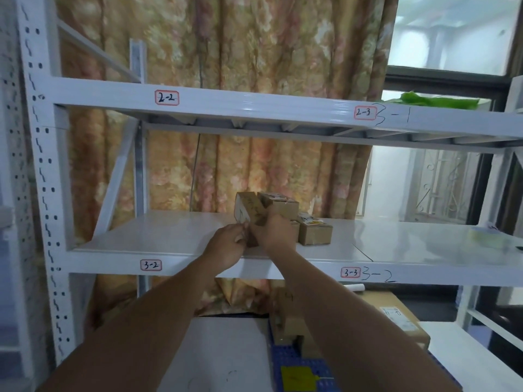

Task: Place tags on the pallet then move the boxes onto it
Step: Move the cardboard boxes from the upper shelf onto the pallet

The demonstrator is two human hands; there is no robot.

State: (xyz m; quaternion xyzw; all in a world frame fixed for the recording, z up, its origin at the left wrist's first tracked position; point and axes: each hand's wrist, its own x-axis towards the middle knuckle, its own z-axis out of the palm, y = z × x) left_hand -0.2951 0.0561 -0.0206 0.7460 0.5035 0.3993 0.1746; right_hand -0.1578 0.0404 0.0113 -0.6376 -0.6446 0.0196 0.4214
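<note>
A small cardboard box (248, 210) is tilted above the white middle shelf (169, 236), gripped from both sides by my left hand (227, 246) and my right hand (276, 232). Right behind it sits a second small box (280, 204), stacked on others that my right hand partly hides. Another small box (315, 232) with a label on top stands to the right on the shelf. Below, between my forearms, lies the blue pallet (288, 357) with a yellow tag (297, 379) on it and a brown box (285, 323) resting at its far end.
The white metal rack carries labels 2-2 (167, 97), 2-3 (365, 112), 3-2 (151, 265) and 3-3 (350, 272). A large flat carton (396, 315) lies under the shelf at right. A floral curtain hangs behind. A roll of tape (486, 239) sits far right on the shelf.
</note>
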